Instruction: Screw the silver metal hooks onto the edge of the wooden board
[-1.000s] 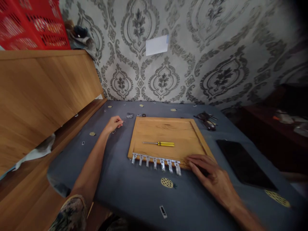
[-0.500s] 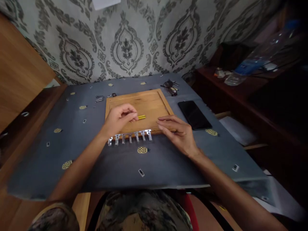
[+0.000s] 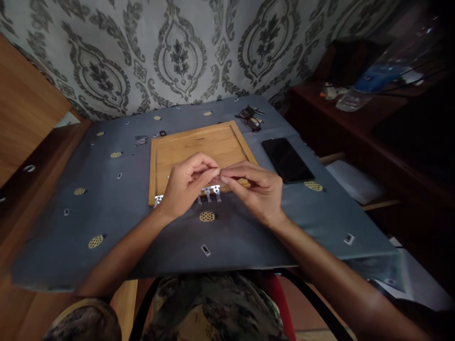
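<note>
"Board (image 3: 195, 142), set near the middle of the tabletop (image 3: 170, 255), with a row of metal hooks (image 3: 216, 190) along its near edge. How are we holding our hands over it?"

"Both forearms (image 3: 131, 246) slant in across the tabletop's near edge. Our left hand (image 3: 192, 182) arches above the board with its fingers curled, and our right hand (image 3: 258, 189) comes to meet it over the near part. Thumb and forefinger of each are pinched together, fingertip to fingertip, around a tiny pale speck (image 3: 219, 173)."

"Can we name that speck?"

"No, it is too small, and the fingertips cover most of it."

"Any containers about us?"

"One bottle (image 3: 373, 83) with a blue label, on the dark cabinet (image 3: 313, 98) beyond the tabletop's right edge. It is clear, but we cannot tell what it holds, and its upper part fades into shadow."

"What else is hard to see?"

"Our left hand hides the middle hooks and part of the board. Near the tabletop's far right corner lie glasses (image 3: 250, 118), with a phone (image 3: 287, 160) by the right edge. Left of the board, some metal bits (image 3: 141, 140) are too small to make out."
</note>
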A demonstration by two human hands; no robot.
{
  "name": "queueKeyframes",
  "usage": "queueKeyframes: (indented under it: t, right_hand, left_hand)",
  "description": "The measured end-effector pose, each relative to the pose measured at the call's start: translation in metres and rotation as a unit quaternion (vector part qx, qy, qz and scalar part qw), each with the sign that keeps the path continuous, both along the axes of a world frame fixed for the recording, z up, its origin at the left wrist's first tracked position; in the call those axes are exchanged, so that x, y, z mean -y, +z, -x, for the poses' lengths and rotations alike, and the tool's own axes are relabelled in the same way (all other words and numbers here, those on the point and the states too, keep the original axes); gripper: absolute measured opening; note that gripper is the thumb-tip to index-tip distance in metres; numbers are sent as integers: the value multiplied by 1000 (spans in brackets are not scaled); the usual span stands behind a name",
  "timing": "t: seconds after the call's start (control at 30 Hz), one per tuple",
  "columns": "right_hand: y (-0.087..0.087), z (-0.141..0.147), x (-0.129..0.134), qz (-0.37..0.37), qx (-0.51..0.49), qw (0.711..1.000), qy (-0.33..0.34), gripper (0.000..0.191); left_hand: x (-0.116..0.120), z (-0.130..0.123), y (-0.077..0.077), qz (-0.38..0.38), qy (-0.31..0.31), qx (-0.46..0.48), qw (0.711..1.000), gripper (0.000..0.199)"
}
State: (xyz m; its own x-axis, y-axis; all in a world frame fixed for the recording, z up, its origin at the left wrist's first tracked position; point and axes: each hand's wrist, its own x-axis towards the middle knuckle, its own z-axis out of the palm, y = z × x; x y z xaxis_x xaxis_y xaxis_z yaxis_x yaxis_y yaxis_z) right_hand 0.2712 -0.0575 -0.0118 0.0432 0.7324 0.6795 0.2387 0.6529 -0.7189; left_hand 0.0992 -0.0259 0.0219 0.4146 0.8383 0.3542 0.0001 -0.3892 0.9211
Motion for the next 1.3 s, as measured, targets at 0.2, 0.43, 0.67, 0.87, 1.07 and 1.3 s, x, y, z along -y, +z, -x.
queueKeyframes:
  t: [0.2, 0.43, 0.67, 0.87, 1.07, 1.3]
  right_hand:
    - [-3, 1, -4, 62, -58, 996, -14, 6]
    - [-1, 2, -2, 44, -55, 998, -1, 11]
    - [3, 0, -5, 49, -55, 997, 37, 12]
    - [2, 2, -6, 59, -60, 996, 18, 4]
    - [6, 5, -7, 134, -128, 982, 34, 18]
    - [0, 9, -13, 180, -188, 965, 38, 36]
  left_hand:
    - [-1, 0, 1, -36, -3, -13, 999, 6]
    - [-1, -4, -2, -32, 11, -4, 999, 6]
    - [0, -7, 0, -18, 17, 17, 1000, 9]
    - [-2, -4, -2, -27, -13, 0, 1000, 7]
    - [-4, 1, -2, -65, -31, -48, 996, 13]
    - [1, 3, 4, -32, -74, -72, 994, 11]
